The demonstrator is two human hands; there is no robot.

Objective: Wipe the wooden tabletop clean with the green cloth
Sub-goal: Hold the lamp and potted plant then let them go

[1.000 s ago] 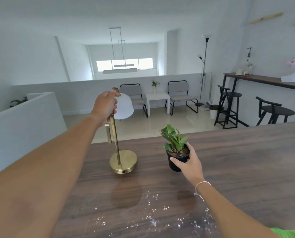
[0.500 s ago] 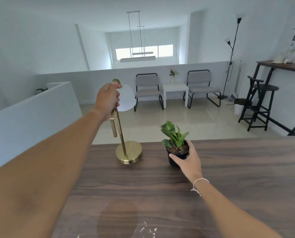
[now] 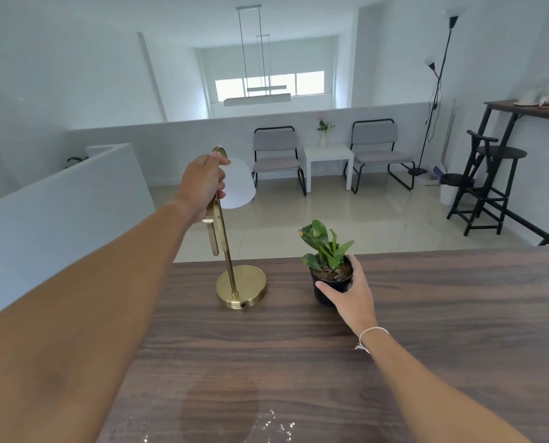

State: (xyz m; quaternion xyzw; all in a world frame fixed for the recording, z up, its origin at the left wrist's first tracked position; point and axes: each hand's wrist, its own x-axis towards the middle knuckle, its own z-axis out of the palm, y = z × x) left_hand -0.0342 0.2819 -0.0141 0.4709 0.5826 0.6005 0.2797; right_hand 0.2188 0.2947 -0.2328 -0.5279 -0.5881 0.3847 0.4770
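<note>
The dark wooden tabletop (image 3: 426, 314) fills the lower half of the view. My left hand (image 3: 202, 187) grips the upper stem of a brass table lamp (image 3: 241, 286), whose round base sits near the table's far edge. My right hand (image 3: 349, 295) is wrapped around a small black pot with a green plant (image 3: 327, 251), standing just right of the lamp base. A round dull mark and wet, shiny droplets (image 3: 276, 425) lie on the wood close to me. The green cloth is out of view.
Beyond the table's far edge the floor drops away to a seating area with two grey chairs (image 3: 276, 151) and a small white table (image 3: 329, 155). Black bar stools (image 3: 487, 180) and a high counter stand at the right. A white half wall (image 3: 59, 199) runs along the left.
Lamp and plant have moved away from me toward the table's far edge, both still held. The view has tilted up, so the droplets and green cloth have slid down and out of view.
</note>
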